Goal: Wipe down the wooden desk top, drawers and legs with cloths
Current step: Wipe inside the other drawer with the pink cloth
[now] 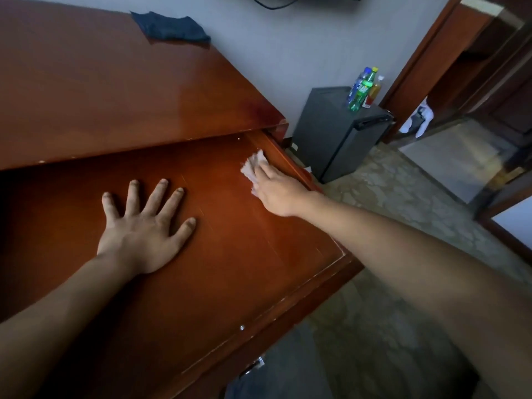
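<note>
Your left hand [144, 228] lies flat, palm down, on the glossy floor of the pulled-out reddish-brown wooden drawer [244, 269], with its fingers straight and spread wide apart and nothing held in it. Off to the thumb side of that hand and a little farther from you, your right hand [276, 191] presses a small pale, crumpled cloth [253, 165] against the drawer floor; your fingers lie over the cloth, and it sticks out beyond your fingertips, close to the drawer's side wall at its far corner. Whether those fingers are curled round the cloth or only pressing it down, you cannot tell from here. Just beyond both hands the edge of the shiny reddish-brown wooden desk top [115, 90] overhangs the drawer. Far beyond your left hand, at the back corner of the desk top against the pale wall, a dark blue-grey rumpled cloth [169, 27] lies on its own, well apart from either hand. Past your right hand, on the patterned floor beside the desk, stands a dark grey boxy cabinet [331, 133] with several plastic drink bottles [361, 90] clustered on top, one of them green.
</note>
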Demonstrator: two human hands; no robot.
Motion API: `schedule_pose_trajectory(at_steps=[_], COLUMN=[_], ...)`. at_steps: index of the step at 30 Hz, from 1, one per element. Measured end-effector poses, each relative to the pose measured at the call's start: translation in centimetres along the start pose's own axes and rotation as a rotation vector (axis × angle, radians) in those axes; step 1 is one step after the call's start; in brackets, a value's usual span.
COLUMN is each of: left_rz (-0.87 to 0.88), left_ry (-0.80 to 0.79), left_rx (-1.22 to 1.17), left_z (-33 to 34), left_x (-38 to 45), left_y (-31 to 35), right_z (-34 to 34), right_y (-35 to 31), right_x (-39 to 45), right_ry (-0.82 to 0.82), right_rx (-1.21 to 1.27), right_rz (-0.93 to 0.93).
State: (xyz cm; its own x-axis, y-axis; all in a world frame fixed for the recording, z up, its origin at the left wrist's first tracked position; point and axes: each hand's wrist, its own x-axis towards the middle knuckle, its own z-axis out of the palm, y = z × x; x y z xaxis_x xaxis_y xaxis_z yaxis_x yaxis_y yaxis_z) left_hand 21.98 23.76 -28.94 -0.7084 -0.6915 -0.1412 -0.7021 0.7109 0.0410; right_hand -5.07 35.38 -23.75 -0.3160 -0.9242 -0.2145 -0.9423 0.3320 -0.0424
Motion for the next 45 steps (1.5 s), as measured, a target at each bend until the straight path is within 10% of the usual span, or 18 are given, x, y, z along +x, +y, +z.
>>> schedule_pose_trajectory(at_steps=[9, 21, 25, 32, 40, 45], left_rz=[-0.016, -0.010, -0.197, -0.199, -0.018, -0.023], left_ry=[-0.013, 0.107, 0.284, 0.287, 0.077, 0.080], left_rx=[0.001, -0.224, -0.513, -0.357, -0.067, -0.043], left_z=[-0.7, -1.1, -2.6, -3.6, -0.6, -0.7], left_x=[0.7, 0.2, 0.3, 0.1, -0.1, -0.1], left_y=[0.0, -0.5, -1.7, -3.0, -1.1, -1.0], right_z=[0.7, -0.5, 0.1, 2.4, -2.0, -1.3], right_y=[4.9, -2.7, -9.7, -13.9, 1.4, 3.2], right_x=[-11.6, 4.8, 4.6, -7.1, -11.0, -14.9], right_ry=[-0.357, -0.052, -0.077, -0.312, -0.138, -0.307], right_rx=[0.030, 0.122, 0.084, 0.414, 0.158, 0.128], right_rz=[0.058, 0.153, -0.139, -0.701, -0.124, -0.030])
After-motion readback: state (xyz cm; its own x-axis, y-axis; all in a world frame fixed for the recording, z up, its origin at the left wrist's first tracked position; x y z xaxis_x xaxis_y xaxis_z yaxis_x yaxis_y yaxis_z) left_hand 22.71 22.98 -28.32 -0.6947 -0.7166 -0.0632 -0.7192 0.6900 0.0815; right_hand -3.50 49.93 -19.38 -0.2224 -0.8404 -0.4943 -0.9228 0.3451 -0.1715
